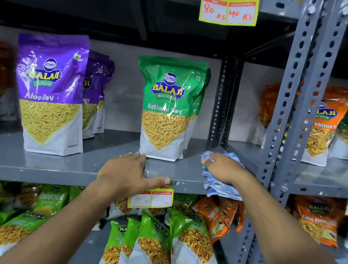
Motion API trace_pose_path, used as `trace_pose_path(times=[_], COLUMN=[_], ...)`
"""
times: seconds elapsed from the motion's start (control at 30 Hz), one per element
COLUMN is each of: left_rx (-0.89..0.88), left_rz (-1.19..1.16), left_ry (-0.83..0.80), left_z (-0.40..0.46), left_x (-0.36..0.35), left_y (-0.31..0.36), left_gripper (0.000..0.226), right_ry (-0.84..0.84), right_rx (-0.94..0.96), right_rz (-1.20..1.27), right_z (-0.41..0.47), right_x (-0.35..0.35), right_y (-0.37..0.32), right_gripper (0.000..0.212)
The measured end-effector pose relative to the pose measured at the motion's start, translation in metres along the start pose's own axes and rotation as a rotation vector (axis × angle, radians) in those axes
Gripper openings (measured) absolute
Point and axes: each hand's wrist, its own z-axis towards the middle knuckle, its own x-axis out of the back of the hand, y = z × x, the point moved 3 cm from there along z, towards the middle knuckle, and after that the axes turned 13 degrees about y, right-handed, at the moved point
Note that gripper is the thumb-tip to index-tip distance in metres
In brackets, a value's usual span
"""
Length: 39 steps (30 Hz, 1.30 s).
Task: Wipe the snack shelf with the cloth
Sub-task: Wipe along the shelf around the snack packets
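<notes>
The grey metal snack shelf point(52, 164) runs across the middle of the head view. My right hand point(224, 169) presses a folded blue-and-white cloth point(218, 187) onto the shelf's right end, and the cloth hangs over the front edge. My left hand point(128, 174) rests on the shelf's front edge with fingers stretched forward. Its fingertips lie just in front of the green Ratlami Sev pouch point(166, 110), and its thumb lies along the front lip. Whether the fingertips touch the pouch is unclear.
A purple Aloo Sev pouch point(51, 93) stands at the left, more purple pouches behind it. A yellow price tag point(151, 198) hangs from the shelf lip under my left hand. A perforated grey upright point(291, 112) bounds the shelf on the right. Snack bags point(156, 245) fill the shelf below.
</notes>
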Motion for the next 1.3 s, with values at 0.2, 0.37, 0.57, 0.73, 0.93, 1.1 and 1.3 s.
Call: trace_pose_path(times=[0.2, 0.37, 0.57, 0.73, 0.93, 1.1, 1.3], left_rx=[0.000, -0.010, -0.015, -0.009, 0.002, 0.011, 0.003], left_rz=[0.015, 0.023, 0.000, -0.019, -0.014, -0.021, -0.022], left_ry=[-0.007, -0.022, -0.009, 0.002, 0.007, -0.028, -0.023], left_z=[-0.002, -0.001, -0.001, -0.001, -0.001, -0.003, -0.002], left_x=[-0.003, -0.003, 0.000, -0.001, 0.000, 0.003, 0.003], left_y=[-0.004, -0.001, -0.001, -0.002, -0.002, -0.001, 0.000], left_gripper=[0.136, 0.135, 0.130, 0.118, 0.121, 0.129, 0.121], right_ry=[0.053, 0.278, 0.309, 0.339, 0.016, 0.061, 0.076], right_rx=[0.076, 0.205, 0.273, 0.172, -0.014, -0.192, 0.004], right_rz=[-0.041, -0.041, 0.242, 0.159, -0.095, -0.260, -0.086], right_z=[-0.025, -0.057, -0.081, -0.041, -0.006, -0.004, -0.013], right_x=[-0.005, -0.007, 0.000, 0.006, -0.008, 0.000, 0.003], right_y=[-0.014, -0.028, -0.038, -0.021, -0.005, 0.009, 0.005], right_gripper=[0.041, 0.031, 0.025, 0.031, 0.038, 0.051, 0.017])
